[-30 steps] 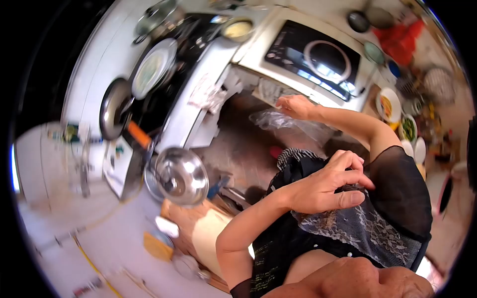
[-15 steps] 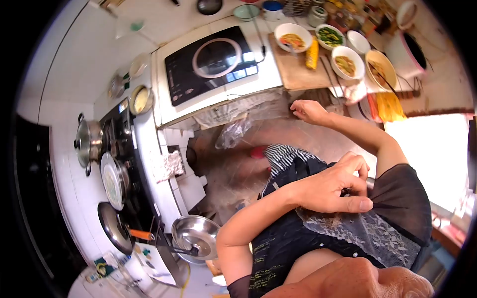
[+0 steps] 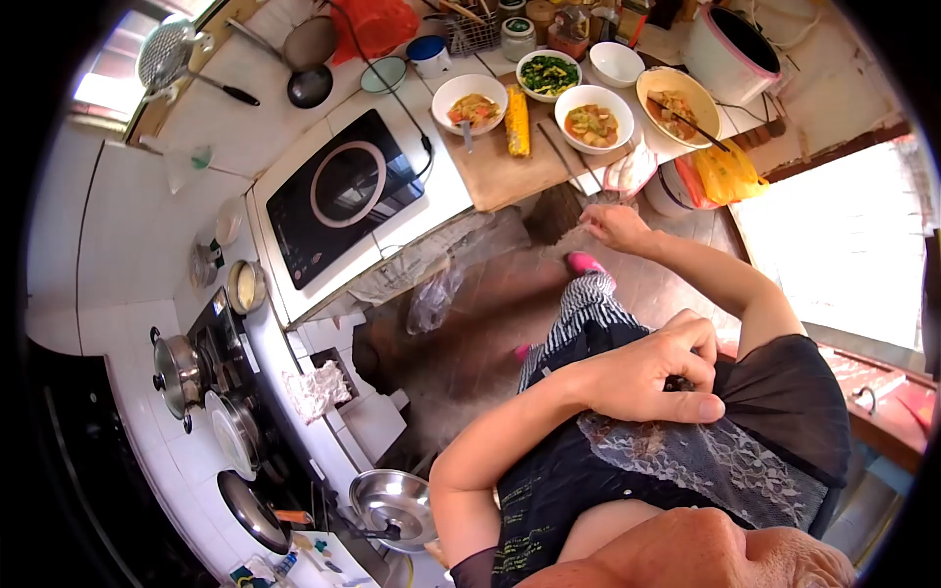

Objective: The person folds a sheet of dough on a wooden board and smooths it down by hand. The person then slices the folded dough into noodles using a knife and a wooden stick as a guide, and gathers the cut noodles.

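My left hand (image 3: pixel 659 372) lies across the front of my black lace top (image 3: pixel 706 461). Its fingers are curled, the thumb along the lower side; what lies inside the curl, dark and partly hidden, I cannot make out. To the upper left, my right hand (image 3: pixel 618 228) hangs over the floor, below the counter edge. Its fingers are bent inward, and a pale smear beside the fingertips is too blurred to name. Nearest to it are the wooden chopping board (image 3: pixel 490 181), a pair of chopsticks (image 3: pixel 561 157) and a white cloth (image 3: pixel 632 171).
An induction cooker (image 3: pixel 343 201) is on the counter. Bowls of cooked food (image 3: pixel 591 120), a corn cob (image 3: pixel 518 122) and a pot with pink rim (image 3: pixel 733 54) stand farther right. At left are a lidded pot (image 3: pixel 176 377) and a steel basin (image 3: pixel 392 500). A plastic bag (image 3: pixel 434 299) hangs below.
The view has turned and shifted, so the counter sits farther left and more of the wall shows. A pink shoe has come into clearer sight. My left hand stays at my chest.
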### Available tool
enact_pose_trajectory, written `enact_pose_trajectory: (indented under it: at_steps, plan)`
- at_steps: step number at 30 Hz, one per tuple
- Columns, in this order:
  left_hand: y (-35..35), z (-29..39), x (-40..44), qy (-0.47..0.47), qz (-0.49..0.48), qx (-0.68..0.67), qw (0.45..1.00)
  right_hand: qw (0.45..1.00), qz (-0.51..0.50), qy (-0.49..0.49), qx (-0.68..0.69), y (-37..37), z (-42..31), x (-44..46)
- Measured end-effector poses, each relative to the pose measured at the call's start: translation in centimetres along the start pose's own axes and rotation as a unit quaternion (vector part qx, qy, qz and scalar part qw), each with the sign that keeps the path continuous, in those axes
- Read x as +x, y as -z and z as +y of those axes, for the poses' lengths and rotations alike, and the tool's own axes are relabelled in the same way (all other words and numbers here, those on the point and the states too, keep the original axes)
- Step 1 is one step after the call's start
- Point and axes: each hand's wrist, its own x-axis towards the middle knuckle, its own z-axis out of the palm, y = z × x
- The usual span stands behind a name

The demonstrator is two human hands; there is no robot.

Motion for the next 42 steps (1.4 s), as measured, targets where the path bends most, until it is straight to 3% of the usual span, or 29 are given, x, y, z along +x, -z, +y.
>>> enact_pose_trajectory:
  at_steps: [5, 7, 8, 11, 13, 15, 17, 18, 21, 23, 25, 28, 30, 39, 41, 42]
  plan:
    - [3.2, -2.6, 7.7, 0.026, -0.003, -0.025, 0.999, 0.993, 0.038, -0.080, 0.079, 2.7, 9.1, 0.1]
    - [5.4, -4.2, 12.2, 0.030, -0.016, -0.018, 0.999, 0.977, 0.021, -0.181, 0.109, 4.5, 14.2, 0.0]
    - [6.6, -4.9, 14.7, 0.028, -0.046, -0.013, 0.998, 0.949, 0.000, -0.239, 0.208, 5.6, 16.2, -0.4]
    - [9.0, -7.4, 21.8, 0.018, -0.079, -0.013, 0.997, 0.917, 0.042, -0.280, 0.281, 12.3, 19.9, -0.8]
    - [10.1, -9.0, 25.3, 0.045, -0.094, -0.085, 0.991, 0.932, 0.123, -0.252, 0.228, 14.7, 23.9, -1.4]
    - [11.9, -10.6, 27.8, 0.065, -0.042, -0.153, 0.985, 0.914, 0.208, -0.281, 0.207, 17.6, 27.2, -1.9]
    - [14.2, -12.4, 29.3, 0.165, 0.102, -0.253, 0.948, 0.892, 0.292, -0.271, 0.212, 20.1, 30.7, -1.9]
    - [15.3, -14.3, 30.0, 0.228, 0.203, -0.223, 0.926, 0.893, 0.309, -0.283, 0.166, 21.0, 32.5, -1.7]
    - [17.6, -22.8, 29.9, 0.377, 0.470, -0.177, 0.778, 0.893, 0.314, -0.307, 0.096, 22.5, 38.0, -0.9]
    - [19.2, -27.9, 29.4, 0.438, 0.531, -0.227, 0.689, 0.907, 0.330, -0.224, 0.138, 21.3, 41.5, -0.4]
    - [20.6, -31.7, 29.5, 0.429, 0.552, -0.256, 0.667, 0.923, 0.274, -0.247, 0.112, 21.3, 42.7, 0.4]
    - [21.7, -34.6, 30.3, 0.403, 0.600, -0.260, 0.640, 0.961, 0.185, -0.206, -0.007, 21.3, 43.3, 1.7]
    - [21.9, -35.6, 30.0, 0.343, 0.631, -0.239, 0.653, 0.962, 0.179, -0.207, 0.002, 20.4, 43.5, 2.4]
    - [18.8, -33.6, 26.4, 0.362, 0.629, -0.232, 0.648, 0.970, 0.178, -0.159, -0.051, 19.3, 43.8, 4.6]
    - [17.9, -33.0, 25.2, 0.356, 0.623, -0.248, 0.651, 0.959, 0.116, -0.257, -0.041, 18.9, 42.6, 3.5]
    - [17.7, -32.8, 24.8, 0.362, 0.616, -0.244, 0.655, 0.955, 0.125, -0.260, -0.064, 18.6, 41.9, 2.7]
